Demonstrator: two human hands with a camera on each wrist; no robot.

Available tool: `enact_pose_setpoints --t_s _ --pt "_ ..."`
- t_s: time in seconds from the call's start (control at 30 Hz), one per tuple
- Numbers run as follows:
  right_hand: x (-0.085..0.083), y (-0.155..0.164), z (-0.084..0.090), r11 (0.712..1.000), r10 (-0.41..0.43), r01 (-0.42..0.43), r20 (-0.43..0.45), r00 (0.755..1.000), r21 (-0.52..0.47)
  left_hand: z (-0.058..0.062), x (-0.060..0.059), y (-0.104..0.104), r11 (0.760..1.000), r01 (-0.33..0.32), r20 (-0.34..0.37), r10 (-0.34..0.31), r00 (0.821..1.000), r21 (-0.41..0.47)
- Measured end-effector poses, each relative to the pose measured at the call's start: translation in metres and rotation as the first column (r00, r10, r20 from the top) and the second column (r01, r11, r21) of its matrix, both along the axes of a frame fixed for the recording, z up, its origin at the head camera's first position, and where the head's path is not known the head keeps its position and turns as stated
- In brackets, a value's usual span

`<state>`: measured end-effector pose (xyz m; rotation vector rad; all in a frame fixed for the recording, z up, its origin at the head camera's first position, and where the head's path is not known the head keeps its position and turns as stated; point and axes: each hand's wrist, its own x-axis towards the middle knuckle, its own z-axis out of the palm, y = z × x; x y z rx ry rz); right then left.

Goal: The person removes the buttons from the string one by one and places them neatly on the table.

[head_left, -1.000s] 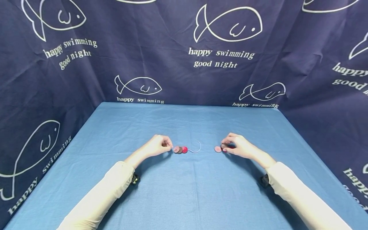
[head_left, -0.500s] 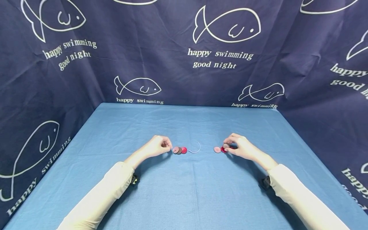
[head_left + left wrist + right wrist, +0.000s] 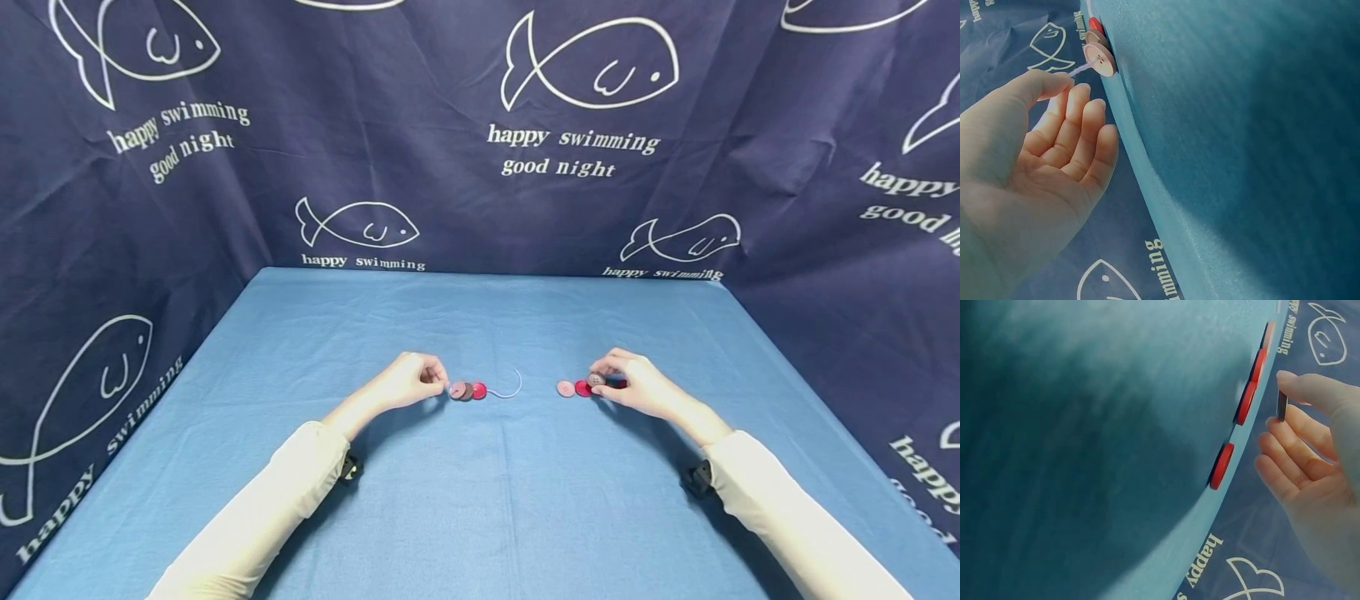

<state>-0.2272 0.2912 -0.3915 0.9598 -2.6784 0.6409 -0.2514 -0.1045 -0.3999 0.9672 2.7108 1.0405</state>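
My left hand (image 3: 416,380) pinches the end of a pale cord (image 3: 1082,67) between thumb and forefinger. A pink button (image 3: 1100,59), a brown button (image 3: 469,392) and a red button (image 3: 479,390) sit in an overlapping row on this cord. The cord's free end (image 3: 510,397) curves off to the right on the cloth. Thumb and fingertips of my right hand (image 3: 637,385) pinch a brown button (image 3: 1282,406), raised above the table. Below it lie a pink button (image 3: 566,388) and three red buttons, one (image 3: 1222,466) apart from the others.
A blue cloth (image 3: 435,500) covers the table. Dark blue fabric (image 3: 450,108) with white fish drawings and lettering hangs behind and at both sides. A small dark device (image 3: 699,478) sits under the right wrist, with another (image 3: 350,467) under the left.
My right hand has shifted slightly right and lifted the brown button off the red ones, its face turning toward the head camera. The left hand and the cord stay in place.
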Motion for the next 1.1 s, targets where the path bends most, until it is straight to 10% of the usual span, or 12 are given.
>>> enact_pose_setpoints --t_s 1.1 --pt "0.005 0.023 0.001 0.998 -0.066 0.066 0.043 0.997 0.019 0.000 0.002 0.001 1.000 0.003 -0.009 -0.003 1.000 -0.004"
